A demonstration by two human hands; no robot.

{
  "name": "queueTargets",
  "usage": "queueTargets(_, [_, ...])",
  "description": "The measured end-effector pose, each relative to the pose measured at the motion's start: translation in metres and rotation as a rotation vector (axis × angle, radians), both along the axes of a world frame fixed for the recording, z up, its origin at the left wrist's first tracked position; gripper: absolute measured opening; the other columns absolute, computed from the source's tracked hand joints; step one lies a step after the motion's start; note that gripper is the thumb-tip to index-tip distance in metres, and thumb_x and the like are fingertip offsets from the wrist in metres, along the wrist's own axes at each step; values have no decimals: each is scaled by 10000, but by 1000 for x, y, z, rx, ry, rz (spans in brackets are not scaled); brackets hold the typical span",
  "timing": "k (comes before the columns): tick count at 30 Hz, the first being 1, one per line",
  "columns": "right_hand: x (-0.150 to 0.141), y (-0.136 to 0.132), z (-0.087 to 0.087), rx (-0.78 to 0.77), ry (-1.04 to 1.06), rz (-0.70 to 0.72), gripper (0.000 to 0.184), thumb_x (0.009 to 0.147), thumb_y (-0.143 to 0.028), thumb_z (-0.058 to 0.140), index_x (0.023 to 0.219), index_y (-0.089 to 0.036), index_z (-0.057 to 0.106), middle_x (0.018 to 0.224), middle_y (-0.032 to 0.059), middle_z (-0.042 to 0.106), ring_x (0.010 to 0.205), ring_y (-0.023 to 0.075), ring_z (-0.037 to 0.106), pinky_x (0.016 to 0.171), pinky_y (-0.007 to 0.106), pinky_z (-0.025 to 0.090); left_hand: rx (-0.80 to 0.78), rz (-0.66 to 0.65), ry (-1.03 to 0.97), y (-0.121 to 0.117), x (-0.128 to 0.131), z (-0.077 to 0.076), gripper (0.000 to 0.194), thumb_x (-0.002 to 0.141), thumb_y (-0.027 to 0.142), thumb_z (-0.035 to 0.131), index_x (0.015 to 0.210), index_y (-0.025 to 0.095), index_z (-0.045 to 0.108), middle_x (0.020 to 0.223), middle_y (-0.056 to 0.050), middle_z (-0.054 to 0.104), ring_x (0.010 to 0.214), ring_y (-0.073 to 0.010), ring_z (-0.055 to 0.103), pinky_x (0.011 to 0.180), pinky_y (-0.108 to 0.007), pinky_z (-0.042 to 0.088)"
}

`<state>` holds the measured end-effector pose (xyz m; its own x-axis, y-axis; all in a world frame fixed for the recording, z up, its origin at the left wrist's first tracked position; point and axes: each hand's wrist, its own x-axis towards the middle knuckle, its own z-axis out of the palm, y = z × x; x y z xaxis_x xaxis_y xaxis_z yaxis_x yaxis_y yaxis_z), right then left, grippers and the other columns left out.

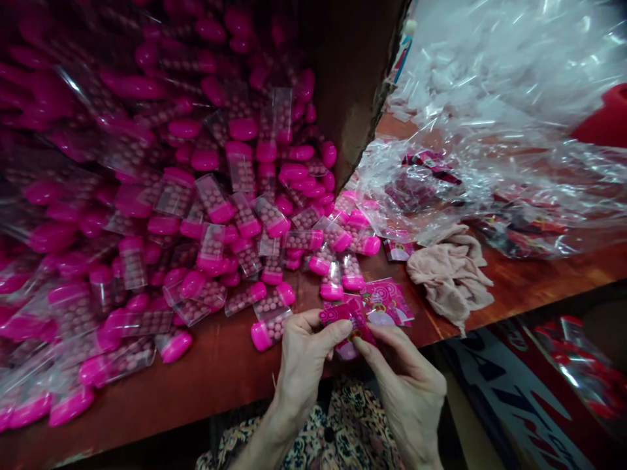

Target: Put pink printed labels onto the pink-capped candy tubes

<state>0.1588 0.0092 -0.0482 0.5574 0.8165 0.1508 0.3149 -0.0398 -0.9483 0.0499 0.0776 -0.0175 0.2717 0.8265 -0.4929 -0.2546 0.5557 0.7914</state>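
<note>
At the near edge of the wooden table [210,372], my left hand [304,356] and my right hand [404,378] together pinch a small pink container wrapped in a pink printed label [349,318]. Both hands have their fingers closed on it. Just beyond them lie a few loose pink printed labels [386,301]. A large heap of clear candy containers with pink caps [206,222] spills toward my hands from a tipped cardboard box [350,85].
A crumpled beige cloth [450,274] lies on the table to the right of my hands. Behind it are heaped clear plastic bags [494,130] with red packets inside. A red object [605,117] shows at the right edge. Printed boxes [514,398] sit below the table.
</note>
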Motion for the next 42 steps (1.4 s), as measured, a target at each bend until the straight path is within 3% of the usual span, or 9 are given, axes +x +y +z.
queueTargets(5, [8,-1,-9,-39,72,-141,176,709,-260,725,870,-190,715,802,26,717,707,175,665,706,315,554,65,-116,-19,-1,3,-2,142,656,210,715,768,123,717,565,17,579,492,-65,450,497,-190,383])
queueTargets(10, [20,-5,-18,-115,-89,-283,304,718,-335,706,952,-140,707,824,78,736,697,201,679,701,336,561,302,-64,365,-10,6,-14,334,779,169,575,1107,141,628,815,-41,648,583,-106,548,552,-241,470])
queueTargets(16, [21,-2,-15,-130,-386,-231,279,790,-365,635,961,-155,700,795,67,745,643,190,695,629,281,560,1065,-151,755,-20,10,-28,226,859,111,474,1016,118,638,1072,-149,657,934,-219,641,798,-338,541])
queueTargets(20, [22,-1,-10,-103,-539,-213,229,815,-351,608,886,-155,704,753,55,738,581,171,676,608,266,548,1187,-324,994,-22,15,-34,192,853,103,479,951,111,644,1130,-165,654,940,-267,658,791,-398,563])
queueTargets(23, [24,-3,-11,-130,-511,-225,223,805,-357,620,878,-160,697,734,48,728,576,168,662,606,270,537,1207,-312,1028,-21,16,-36,188,852,103,479,941,114,645,1116,-158,665,906,-267,672,756,-396,579])
queueTargets(31, [29,-4,-10,-117,-366,-241,192,772,-341,660,855,-170,690,761,43,686,639,165,623,658,289,514,1198,-260,984,-22,14,-40,182,838,72,480,858,116,656,1074,-164,677,939,-276,664,796,-406,566])
queueTargets(35, [32,-4,-2,-117,-139,-347,239,699,-356,723,819,-151,692,658,22,659,539,135,581,551,249,503,1149,-193,839,-22,14,-39,189,841,81,485,918,99,657,1060,-179,663,929,-259,654,783,-384,559])
queueTargets(37, [28,-3,6,-133,45,-302,246,659,-352,750,785,-149,695,612,10,652,493,122,571,493,227,502,995,-108,648,-20,13,-32,182,840,129,517,950,103,659,994,-155,669,868,-219,654,739,-333,557])
queueTargets(42, [8,3,23,-177,284,-84,199,622,-330,765,696,-156,702,591,17,672,489,140,597,461,228,524,216,-38,154,-9,3,-5,347,677,261,724,998,138,675,586,21,599,483,-93,521,458,-201,446])
